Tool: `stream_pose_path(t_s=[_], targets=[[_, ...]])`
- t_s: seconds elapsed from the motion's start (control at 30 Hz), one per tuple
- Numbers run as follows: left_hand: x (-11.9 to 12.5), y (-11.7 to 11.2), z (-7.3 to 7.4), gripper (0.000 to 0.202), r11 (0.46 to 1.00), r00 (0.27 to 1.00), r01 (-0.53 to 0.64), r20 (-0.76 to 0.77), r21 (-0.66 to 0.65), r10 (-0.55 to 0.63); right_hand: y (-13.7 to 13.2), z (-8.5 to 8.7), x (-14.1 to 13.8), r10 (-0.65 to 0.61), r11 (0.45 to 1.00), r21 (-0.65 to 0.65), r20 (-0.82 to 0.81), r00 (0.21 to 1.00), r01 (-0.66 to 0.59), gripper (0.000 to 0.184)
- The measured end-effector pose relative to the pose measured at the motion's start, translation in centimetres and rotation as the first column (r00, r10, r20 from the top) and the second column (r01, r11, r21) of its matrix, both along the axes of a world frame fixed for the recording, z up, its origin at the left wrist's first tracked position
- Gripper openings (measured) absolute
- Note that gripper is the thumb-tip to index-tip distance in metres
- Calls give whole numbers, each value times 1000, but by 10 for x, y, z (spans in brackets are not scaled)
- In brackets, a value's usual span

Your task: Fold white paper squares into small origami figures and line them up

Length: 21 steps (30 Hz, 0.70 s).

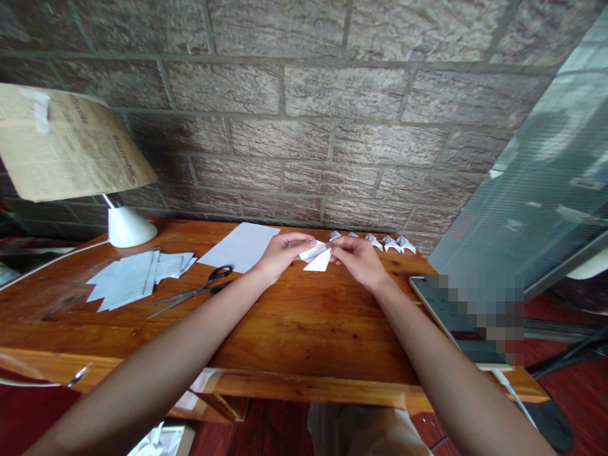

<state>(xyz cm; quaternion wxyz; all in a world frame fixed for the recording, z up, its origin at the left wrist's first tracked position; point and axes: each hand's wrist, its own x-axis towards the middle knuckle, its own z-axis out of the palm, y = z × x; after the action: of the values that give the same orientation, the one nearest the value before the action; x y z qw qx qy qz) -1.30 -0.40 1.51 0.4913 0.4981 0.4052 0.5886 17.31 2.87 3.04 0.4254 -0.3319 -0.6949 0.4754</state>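
Observation:
A small piece of folded white paper (pixel 317 259) is held up between both hands above the wooden table (pixel 323 329). My left hand (pixel 284 252) pinches its left side between thumb and fingers. On the other side, my right hand (pixel 358 258) grips the right corner with closed fingertips. One triangular flap of the paper points down toward me. Behind my right hand stands a row of several small folded paper pieces (pixel 392 244) along the table's back edge. Left of my left hand lies a white sheet (pixel 240 247), with black-handled scissors (pixel 199 291) in front of it, blades spread.
Cut paper pieces (pixel 126 278) lie stacked at the left, near a lamp (pixel 130 225) with a newsprint shade. A tablet (pixel 456 323) with a white cable rests at the right edge. A brick wall (pixel 304 145) rises behind. Below the table is a box of paper (pixel 164 440).

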Motion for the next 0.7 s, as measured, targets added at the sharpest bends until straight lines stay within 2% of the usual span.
stream_pose_path(t_s=[0.13, 0.37, 0.47, 0.6, 0.7], targets=[[1, 2, -5, 38, 995, 991, 39, -129, 90, -27, -2, 0, -2, 45, 999, 9, 4, 999, -45, 22], [0, 3, -4, 41, 990, 989, 34, -150, 135, -13, -1, 0, -2, 19, 998, 58, -10, 1000, -18, 26], [0, 3, -2, 41, 992, 991, 58, -126, 110, -44, 1, 1, 0, 12, 998, 64, -17, 1000, -11, 27], [0, 3, -3, 43, 991, 991, 133, 5, 33, -133, 3, 1, 3, 11, 997, 80, -8, 1000, -10, 26], [1, 4, -4, 43, 989, 988, 142, 48, 31, -144, 4, 0, 3, 5, 997, 77, -18, 1000, -3, 26]])
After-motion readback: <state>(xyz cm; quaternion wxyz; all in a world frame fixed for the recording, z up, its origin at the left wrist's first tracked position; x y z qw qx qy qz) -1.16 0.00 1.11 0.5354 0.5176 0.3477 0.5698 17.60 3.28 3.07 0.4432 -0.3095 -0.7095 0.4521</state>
